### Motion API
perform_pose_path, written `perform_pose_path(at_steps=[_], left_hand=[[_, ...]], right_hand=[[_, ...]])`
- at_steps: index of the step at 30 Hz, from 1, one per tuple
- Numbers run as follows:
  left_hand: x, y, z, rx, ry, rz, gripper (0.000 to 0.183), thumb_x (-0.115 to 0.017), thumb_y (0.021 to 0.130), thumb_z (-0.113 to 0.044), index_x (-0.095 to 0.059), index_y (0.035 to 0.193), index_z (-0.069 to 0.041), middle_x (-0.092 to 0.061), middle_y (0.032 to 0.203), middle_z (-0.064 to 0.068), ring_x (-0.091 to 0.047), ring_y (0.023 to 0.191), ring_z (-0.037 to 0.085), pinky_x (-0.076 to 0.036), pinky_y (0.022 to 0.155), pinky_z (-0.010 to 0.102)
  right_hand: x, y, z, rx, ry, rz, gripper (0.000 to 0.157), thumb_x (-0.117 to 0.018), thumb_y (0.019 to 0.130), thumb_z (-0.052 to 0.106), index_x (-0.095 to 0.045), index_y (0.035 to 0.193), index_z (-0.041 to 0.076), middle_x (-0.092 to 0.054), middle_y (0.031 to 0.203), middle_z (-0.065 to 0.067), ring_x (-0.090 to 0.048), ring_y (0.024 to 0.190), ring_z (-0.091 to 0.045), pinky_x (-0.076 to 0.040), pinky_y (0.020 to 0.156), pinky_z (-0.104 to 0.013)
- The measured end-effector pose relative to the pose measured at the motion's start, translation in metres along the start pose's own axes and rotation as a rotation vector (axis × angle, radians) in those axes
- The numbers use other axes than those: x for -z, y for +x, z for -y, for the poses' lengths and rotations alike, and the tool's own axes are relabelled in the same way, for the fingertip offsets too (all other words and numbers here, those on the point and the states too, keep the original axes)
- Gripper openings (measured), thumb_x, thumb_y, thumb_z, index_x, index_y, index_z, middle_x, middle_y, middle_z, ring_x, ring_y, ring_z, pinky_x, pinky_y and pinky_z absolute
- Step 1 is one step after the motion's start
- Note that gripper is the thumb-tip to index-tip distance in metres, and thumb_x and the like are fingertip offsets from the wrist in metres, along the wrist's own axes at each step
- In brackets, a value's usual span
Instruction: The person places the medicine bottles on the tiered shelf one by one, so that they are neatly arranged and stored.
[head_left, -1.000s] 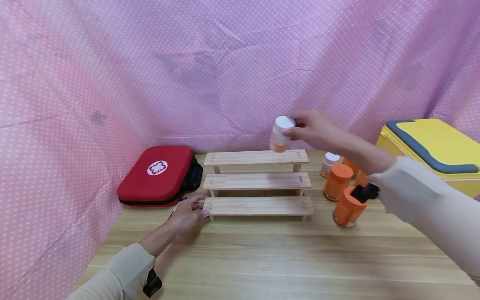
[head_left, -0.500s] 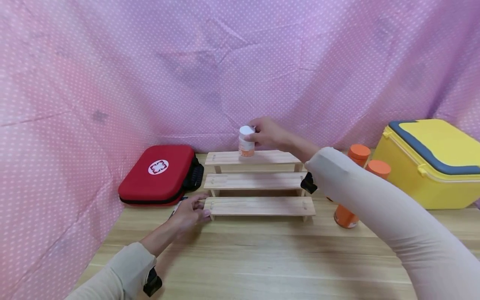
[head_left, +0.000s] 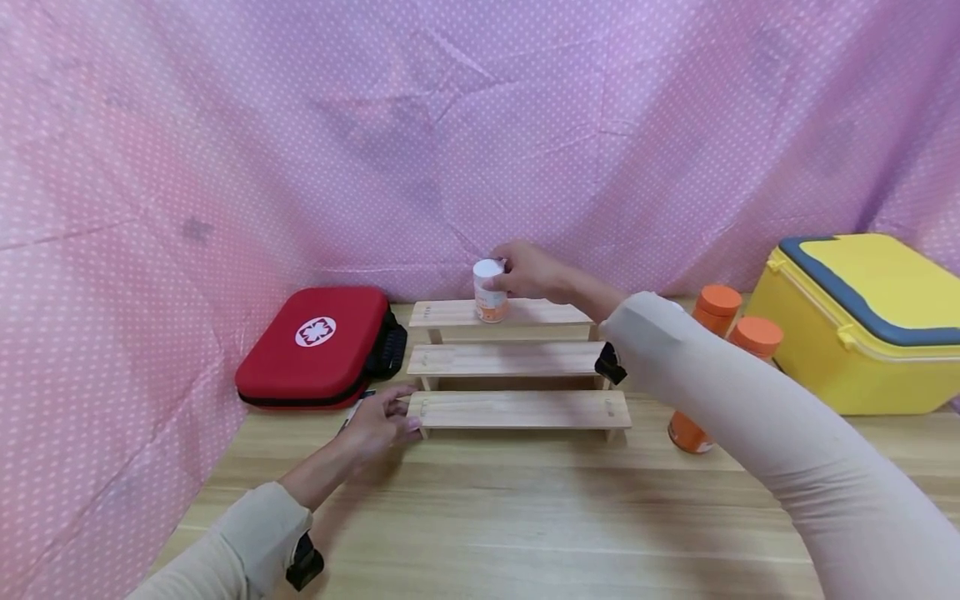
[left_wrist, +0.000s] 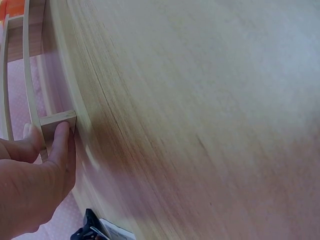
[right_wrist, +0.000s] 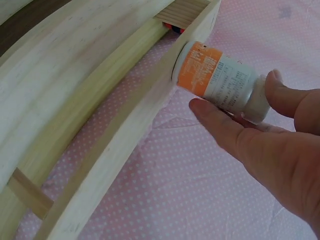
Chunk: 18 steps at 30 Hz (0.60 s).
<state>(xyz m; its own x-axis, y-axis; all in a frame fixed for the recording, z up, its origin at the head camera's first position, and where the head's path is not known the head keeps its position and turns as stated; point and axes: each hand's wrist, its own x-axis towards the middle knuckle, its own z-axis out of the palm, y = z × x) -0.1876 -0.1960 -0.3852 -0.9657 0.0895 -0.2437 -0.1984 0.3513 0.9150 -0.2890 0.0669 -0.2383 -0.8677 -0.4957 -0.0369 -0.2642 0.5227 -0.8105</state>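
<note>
A three-tier wooden display rack (head_left: 517,408) stands on the table. Its top step bears a white-capped pill bottle (head_left: 491,292) with an orange and white label, upright toward the left half. My right hand (head_left: 528,271) holds this bottle by its upper part; in the right wrist view the thumb lies on the cap and the fingers run along the side, with the base against the step. At the rack's lower left end, my left hand (head_left: 375,423) grips the front step, fingertips on its short leg (left_wrist: 59,122) in the left wrist view.
A red first-aid case (head_left: 315,346) lies left of the rack. Right of it, several orange-capped bottles (head_left: 718,302) are partly hidden behind my right sleeve. Farther right stands a yellow box (head_left: 832,358) with a blue-grey lid edge. A pink dotted cloth (head_left: 480,125) hangs behind.
My right hand has carried the white-capped bottle leftward and down from above the rack's right end onto the top step. The left hand has stayed at the rack's end.
</note>
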Motion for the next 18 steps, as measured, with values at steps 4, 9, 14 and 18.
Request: perform_pose_path(at_steps=[4,9,14,18], left_hand=[[-0.001,-0.001,0.0,0.01,0.006,0.001,0.054,-0.06,0.087,0.013,-0.046,0.138,0.0,-0.06,0.112,0.023,-0.062,0.093,0.024,-0.058,0.081,0.036],[0.0,-0.002,0.0,0.0,0.034,-0.009,0.053,-0.06,0.087,0.012,-0.048,0.137,0.0,-0.06,0.111,0.023,-0.062,0.093,0.024,-0.058,0.081,0.037],[0.0,-0.004,-0.001,-0.021,0.015,0.005,0.054,-0.059,0.086,0.014,-0.046,0.137,0.003,-0.061,0.111,0.024,-0.062,0.093,0.024,-0.057,0.083,0.038],[0.0,-0.004,-0.001,-0.029,0.01,0.009,0.054,-0.059,0.086,0.015,-0.045,0.137,0.004,-0.061,0.11,0.024,-0.063,0.093,0.025,-0.057,0.083,0.038]], right_hand=[[0.011,-0.015,0.002,-0.014,-0.081,-0.008,0.055,-0.063,0.093,0.015,-0.04,0.14,-0.004,-0.05,0.133,-0.027,-0.05,0.121,-0.037,-0.046,0.101,-0.047],[0.033,-0.05,-0.003,0.023,-0.192,-0.073,0.07,-0.066,0.091,0.023,-0.031,0.147,-0.002,-0.038,0.145,-0.027,-0.042,0.129,-0.041,-0.039,0.106,-0.053],[0.051,-0.105,-0.023,0.089,-0.285,-0.179,0.065,-0.065,0.093,0.025,-0.036,0.146,0.0,-0.037,0.148,-0.021,-0.04,0.13,-0.041,-0.035,0.108,-0.056],[0.063,-0.151,-0.044,0.062,-0.318,-0.276,0.066,-0.067,0.091,0.027,-0.038,0.146,0.006,-0.043,0.145,-0.02,-0.045,0.126,-0.042,-0.039,0.102,-0.059]])
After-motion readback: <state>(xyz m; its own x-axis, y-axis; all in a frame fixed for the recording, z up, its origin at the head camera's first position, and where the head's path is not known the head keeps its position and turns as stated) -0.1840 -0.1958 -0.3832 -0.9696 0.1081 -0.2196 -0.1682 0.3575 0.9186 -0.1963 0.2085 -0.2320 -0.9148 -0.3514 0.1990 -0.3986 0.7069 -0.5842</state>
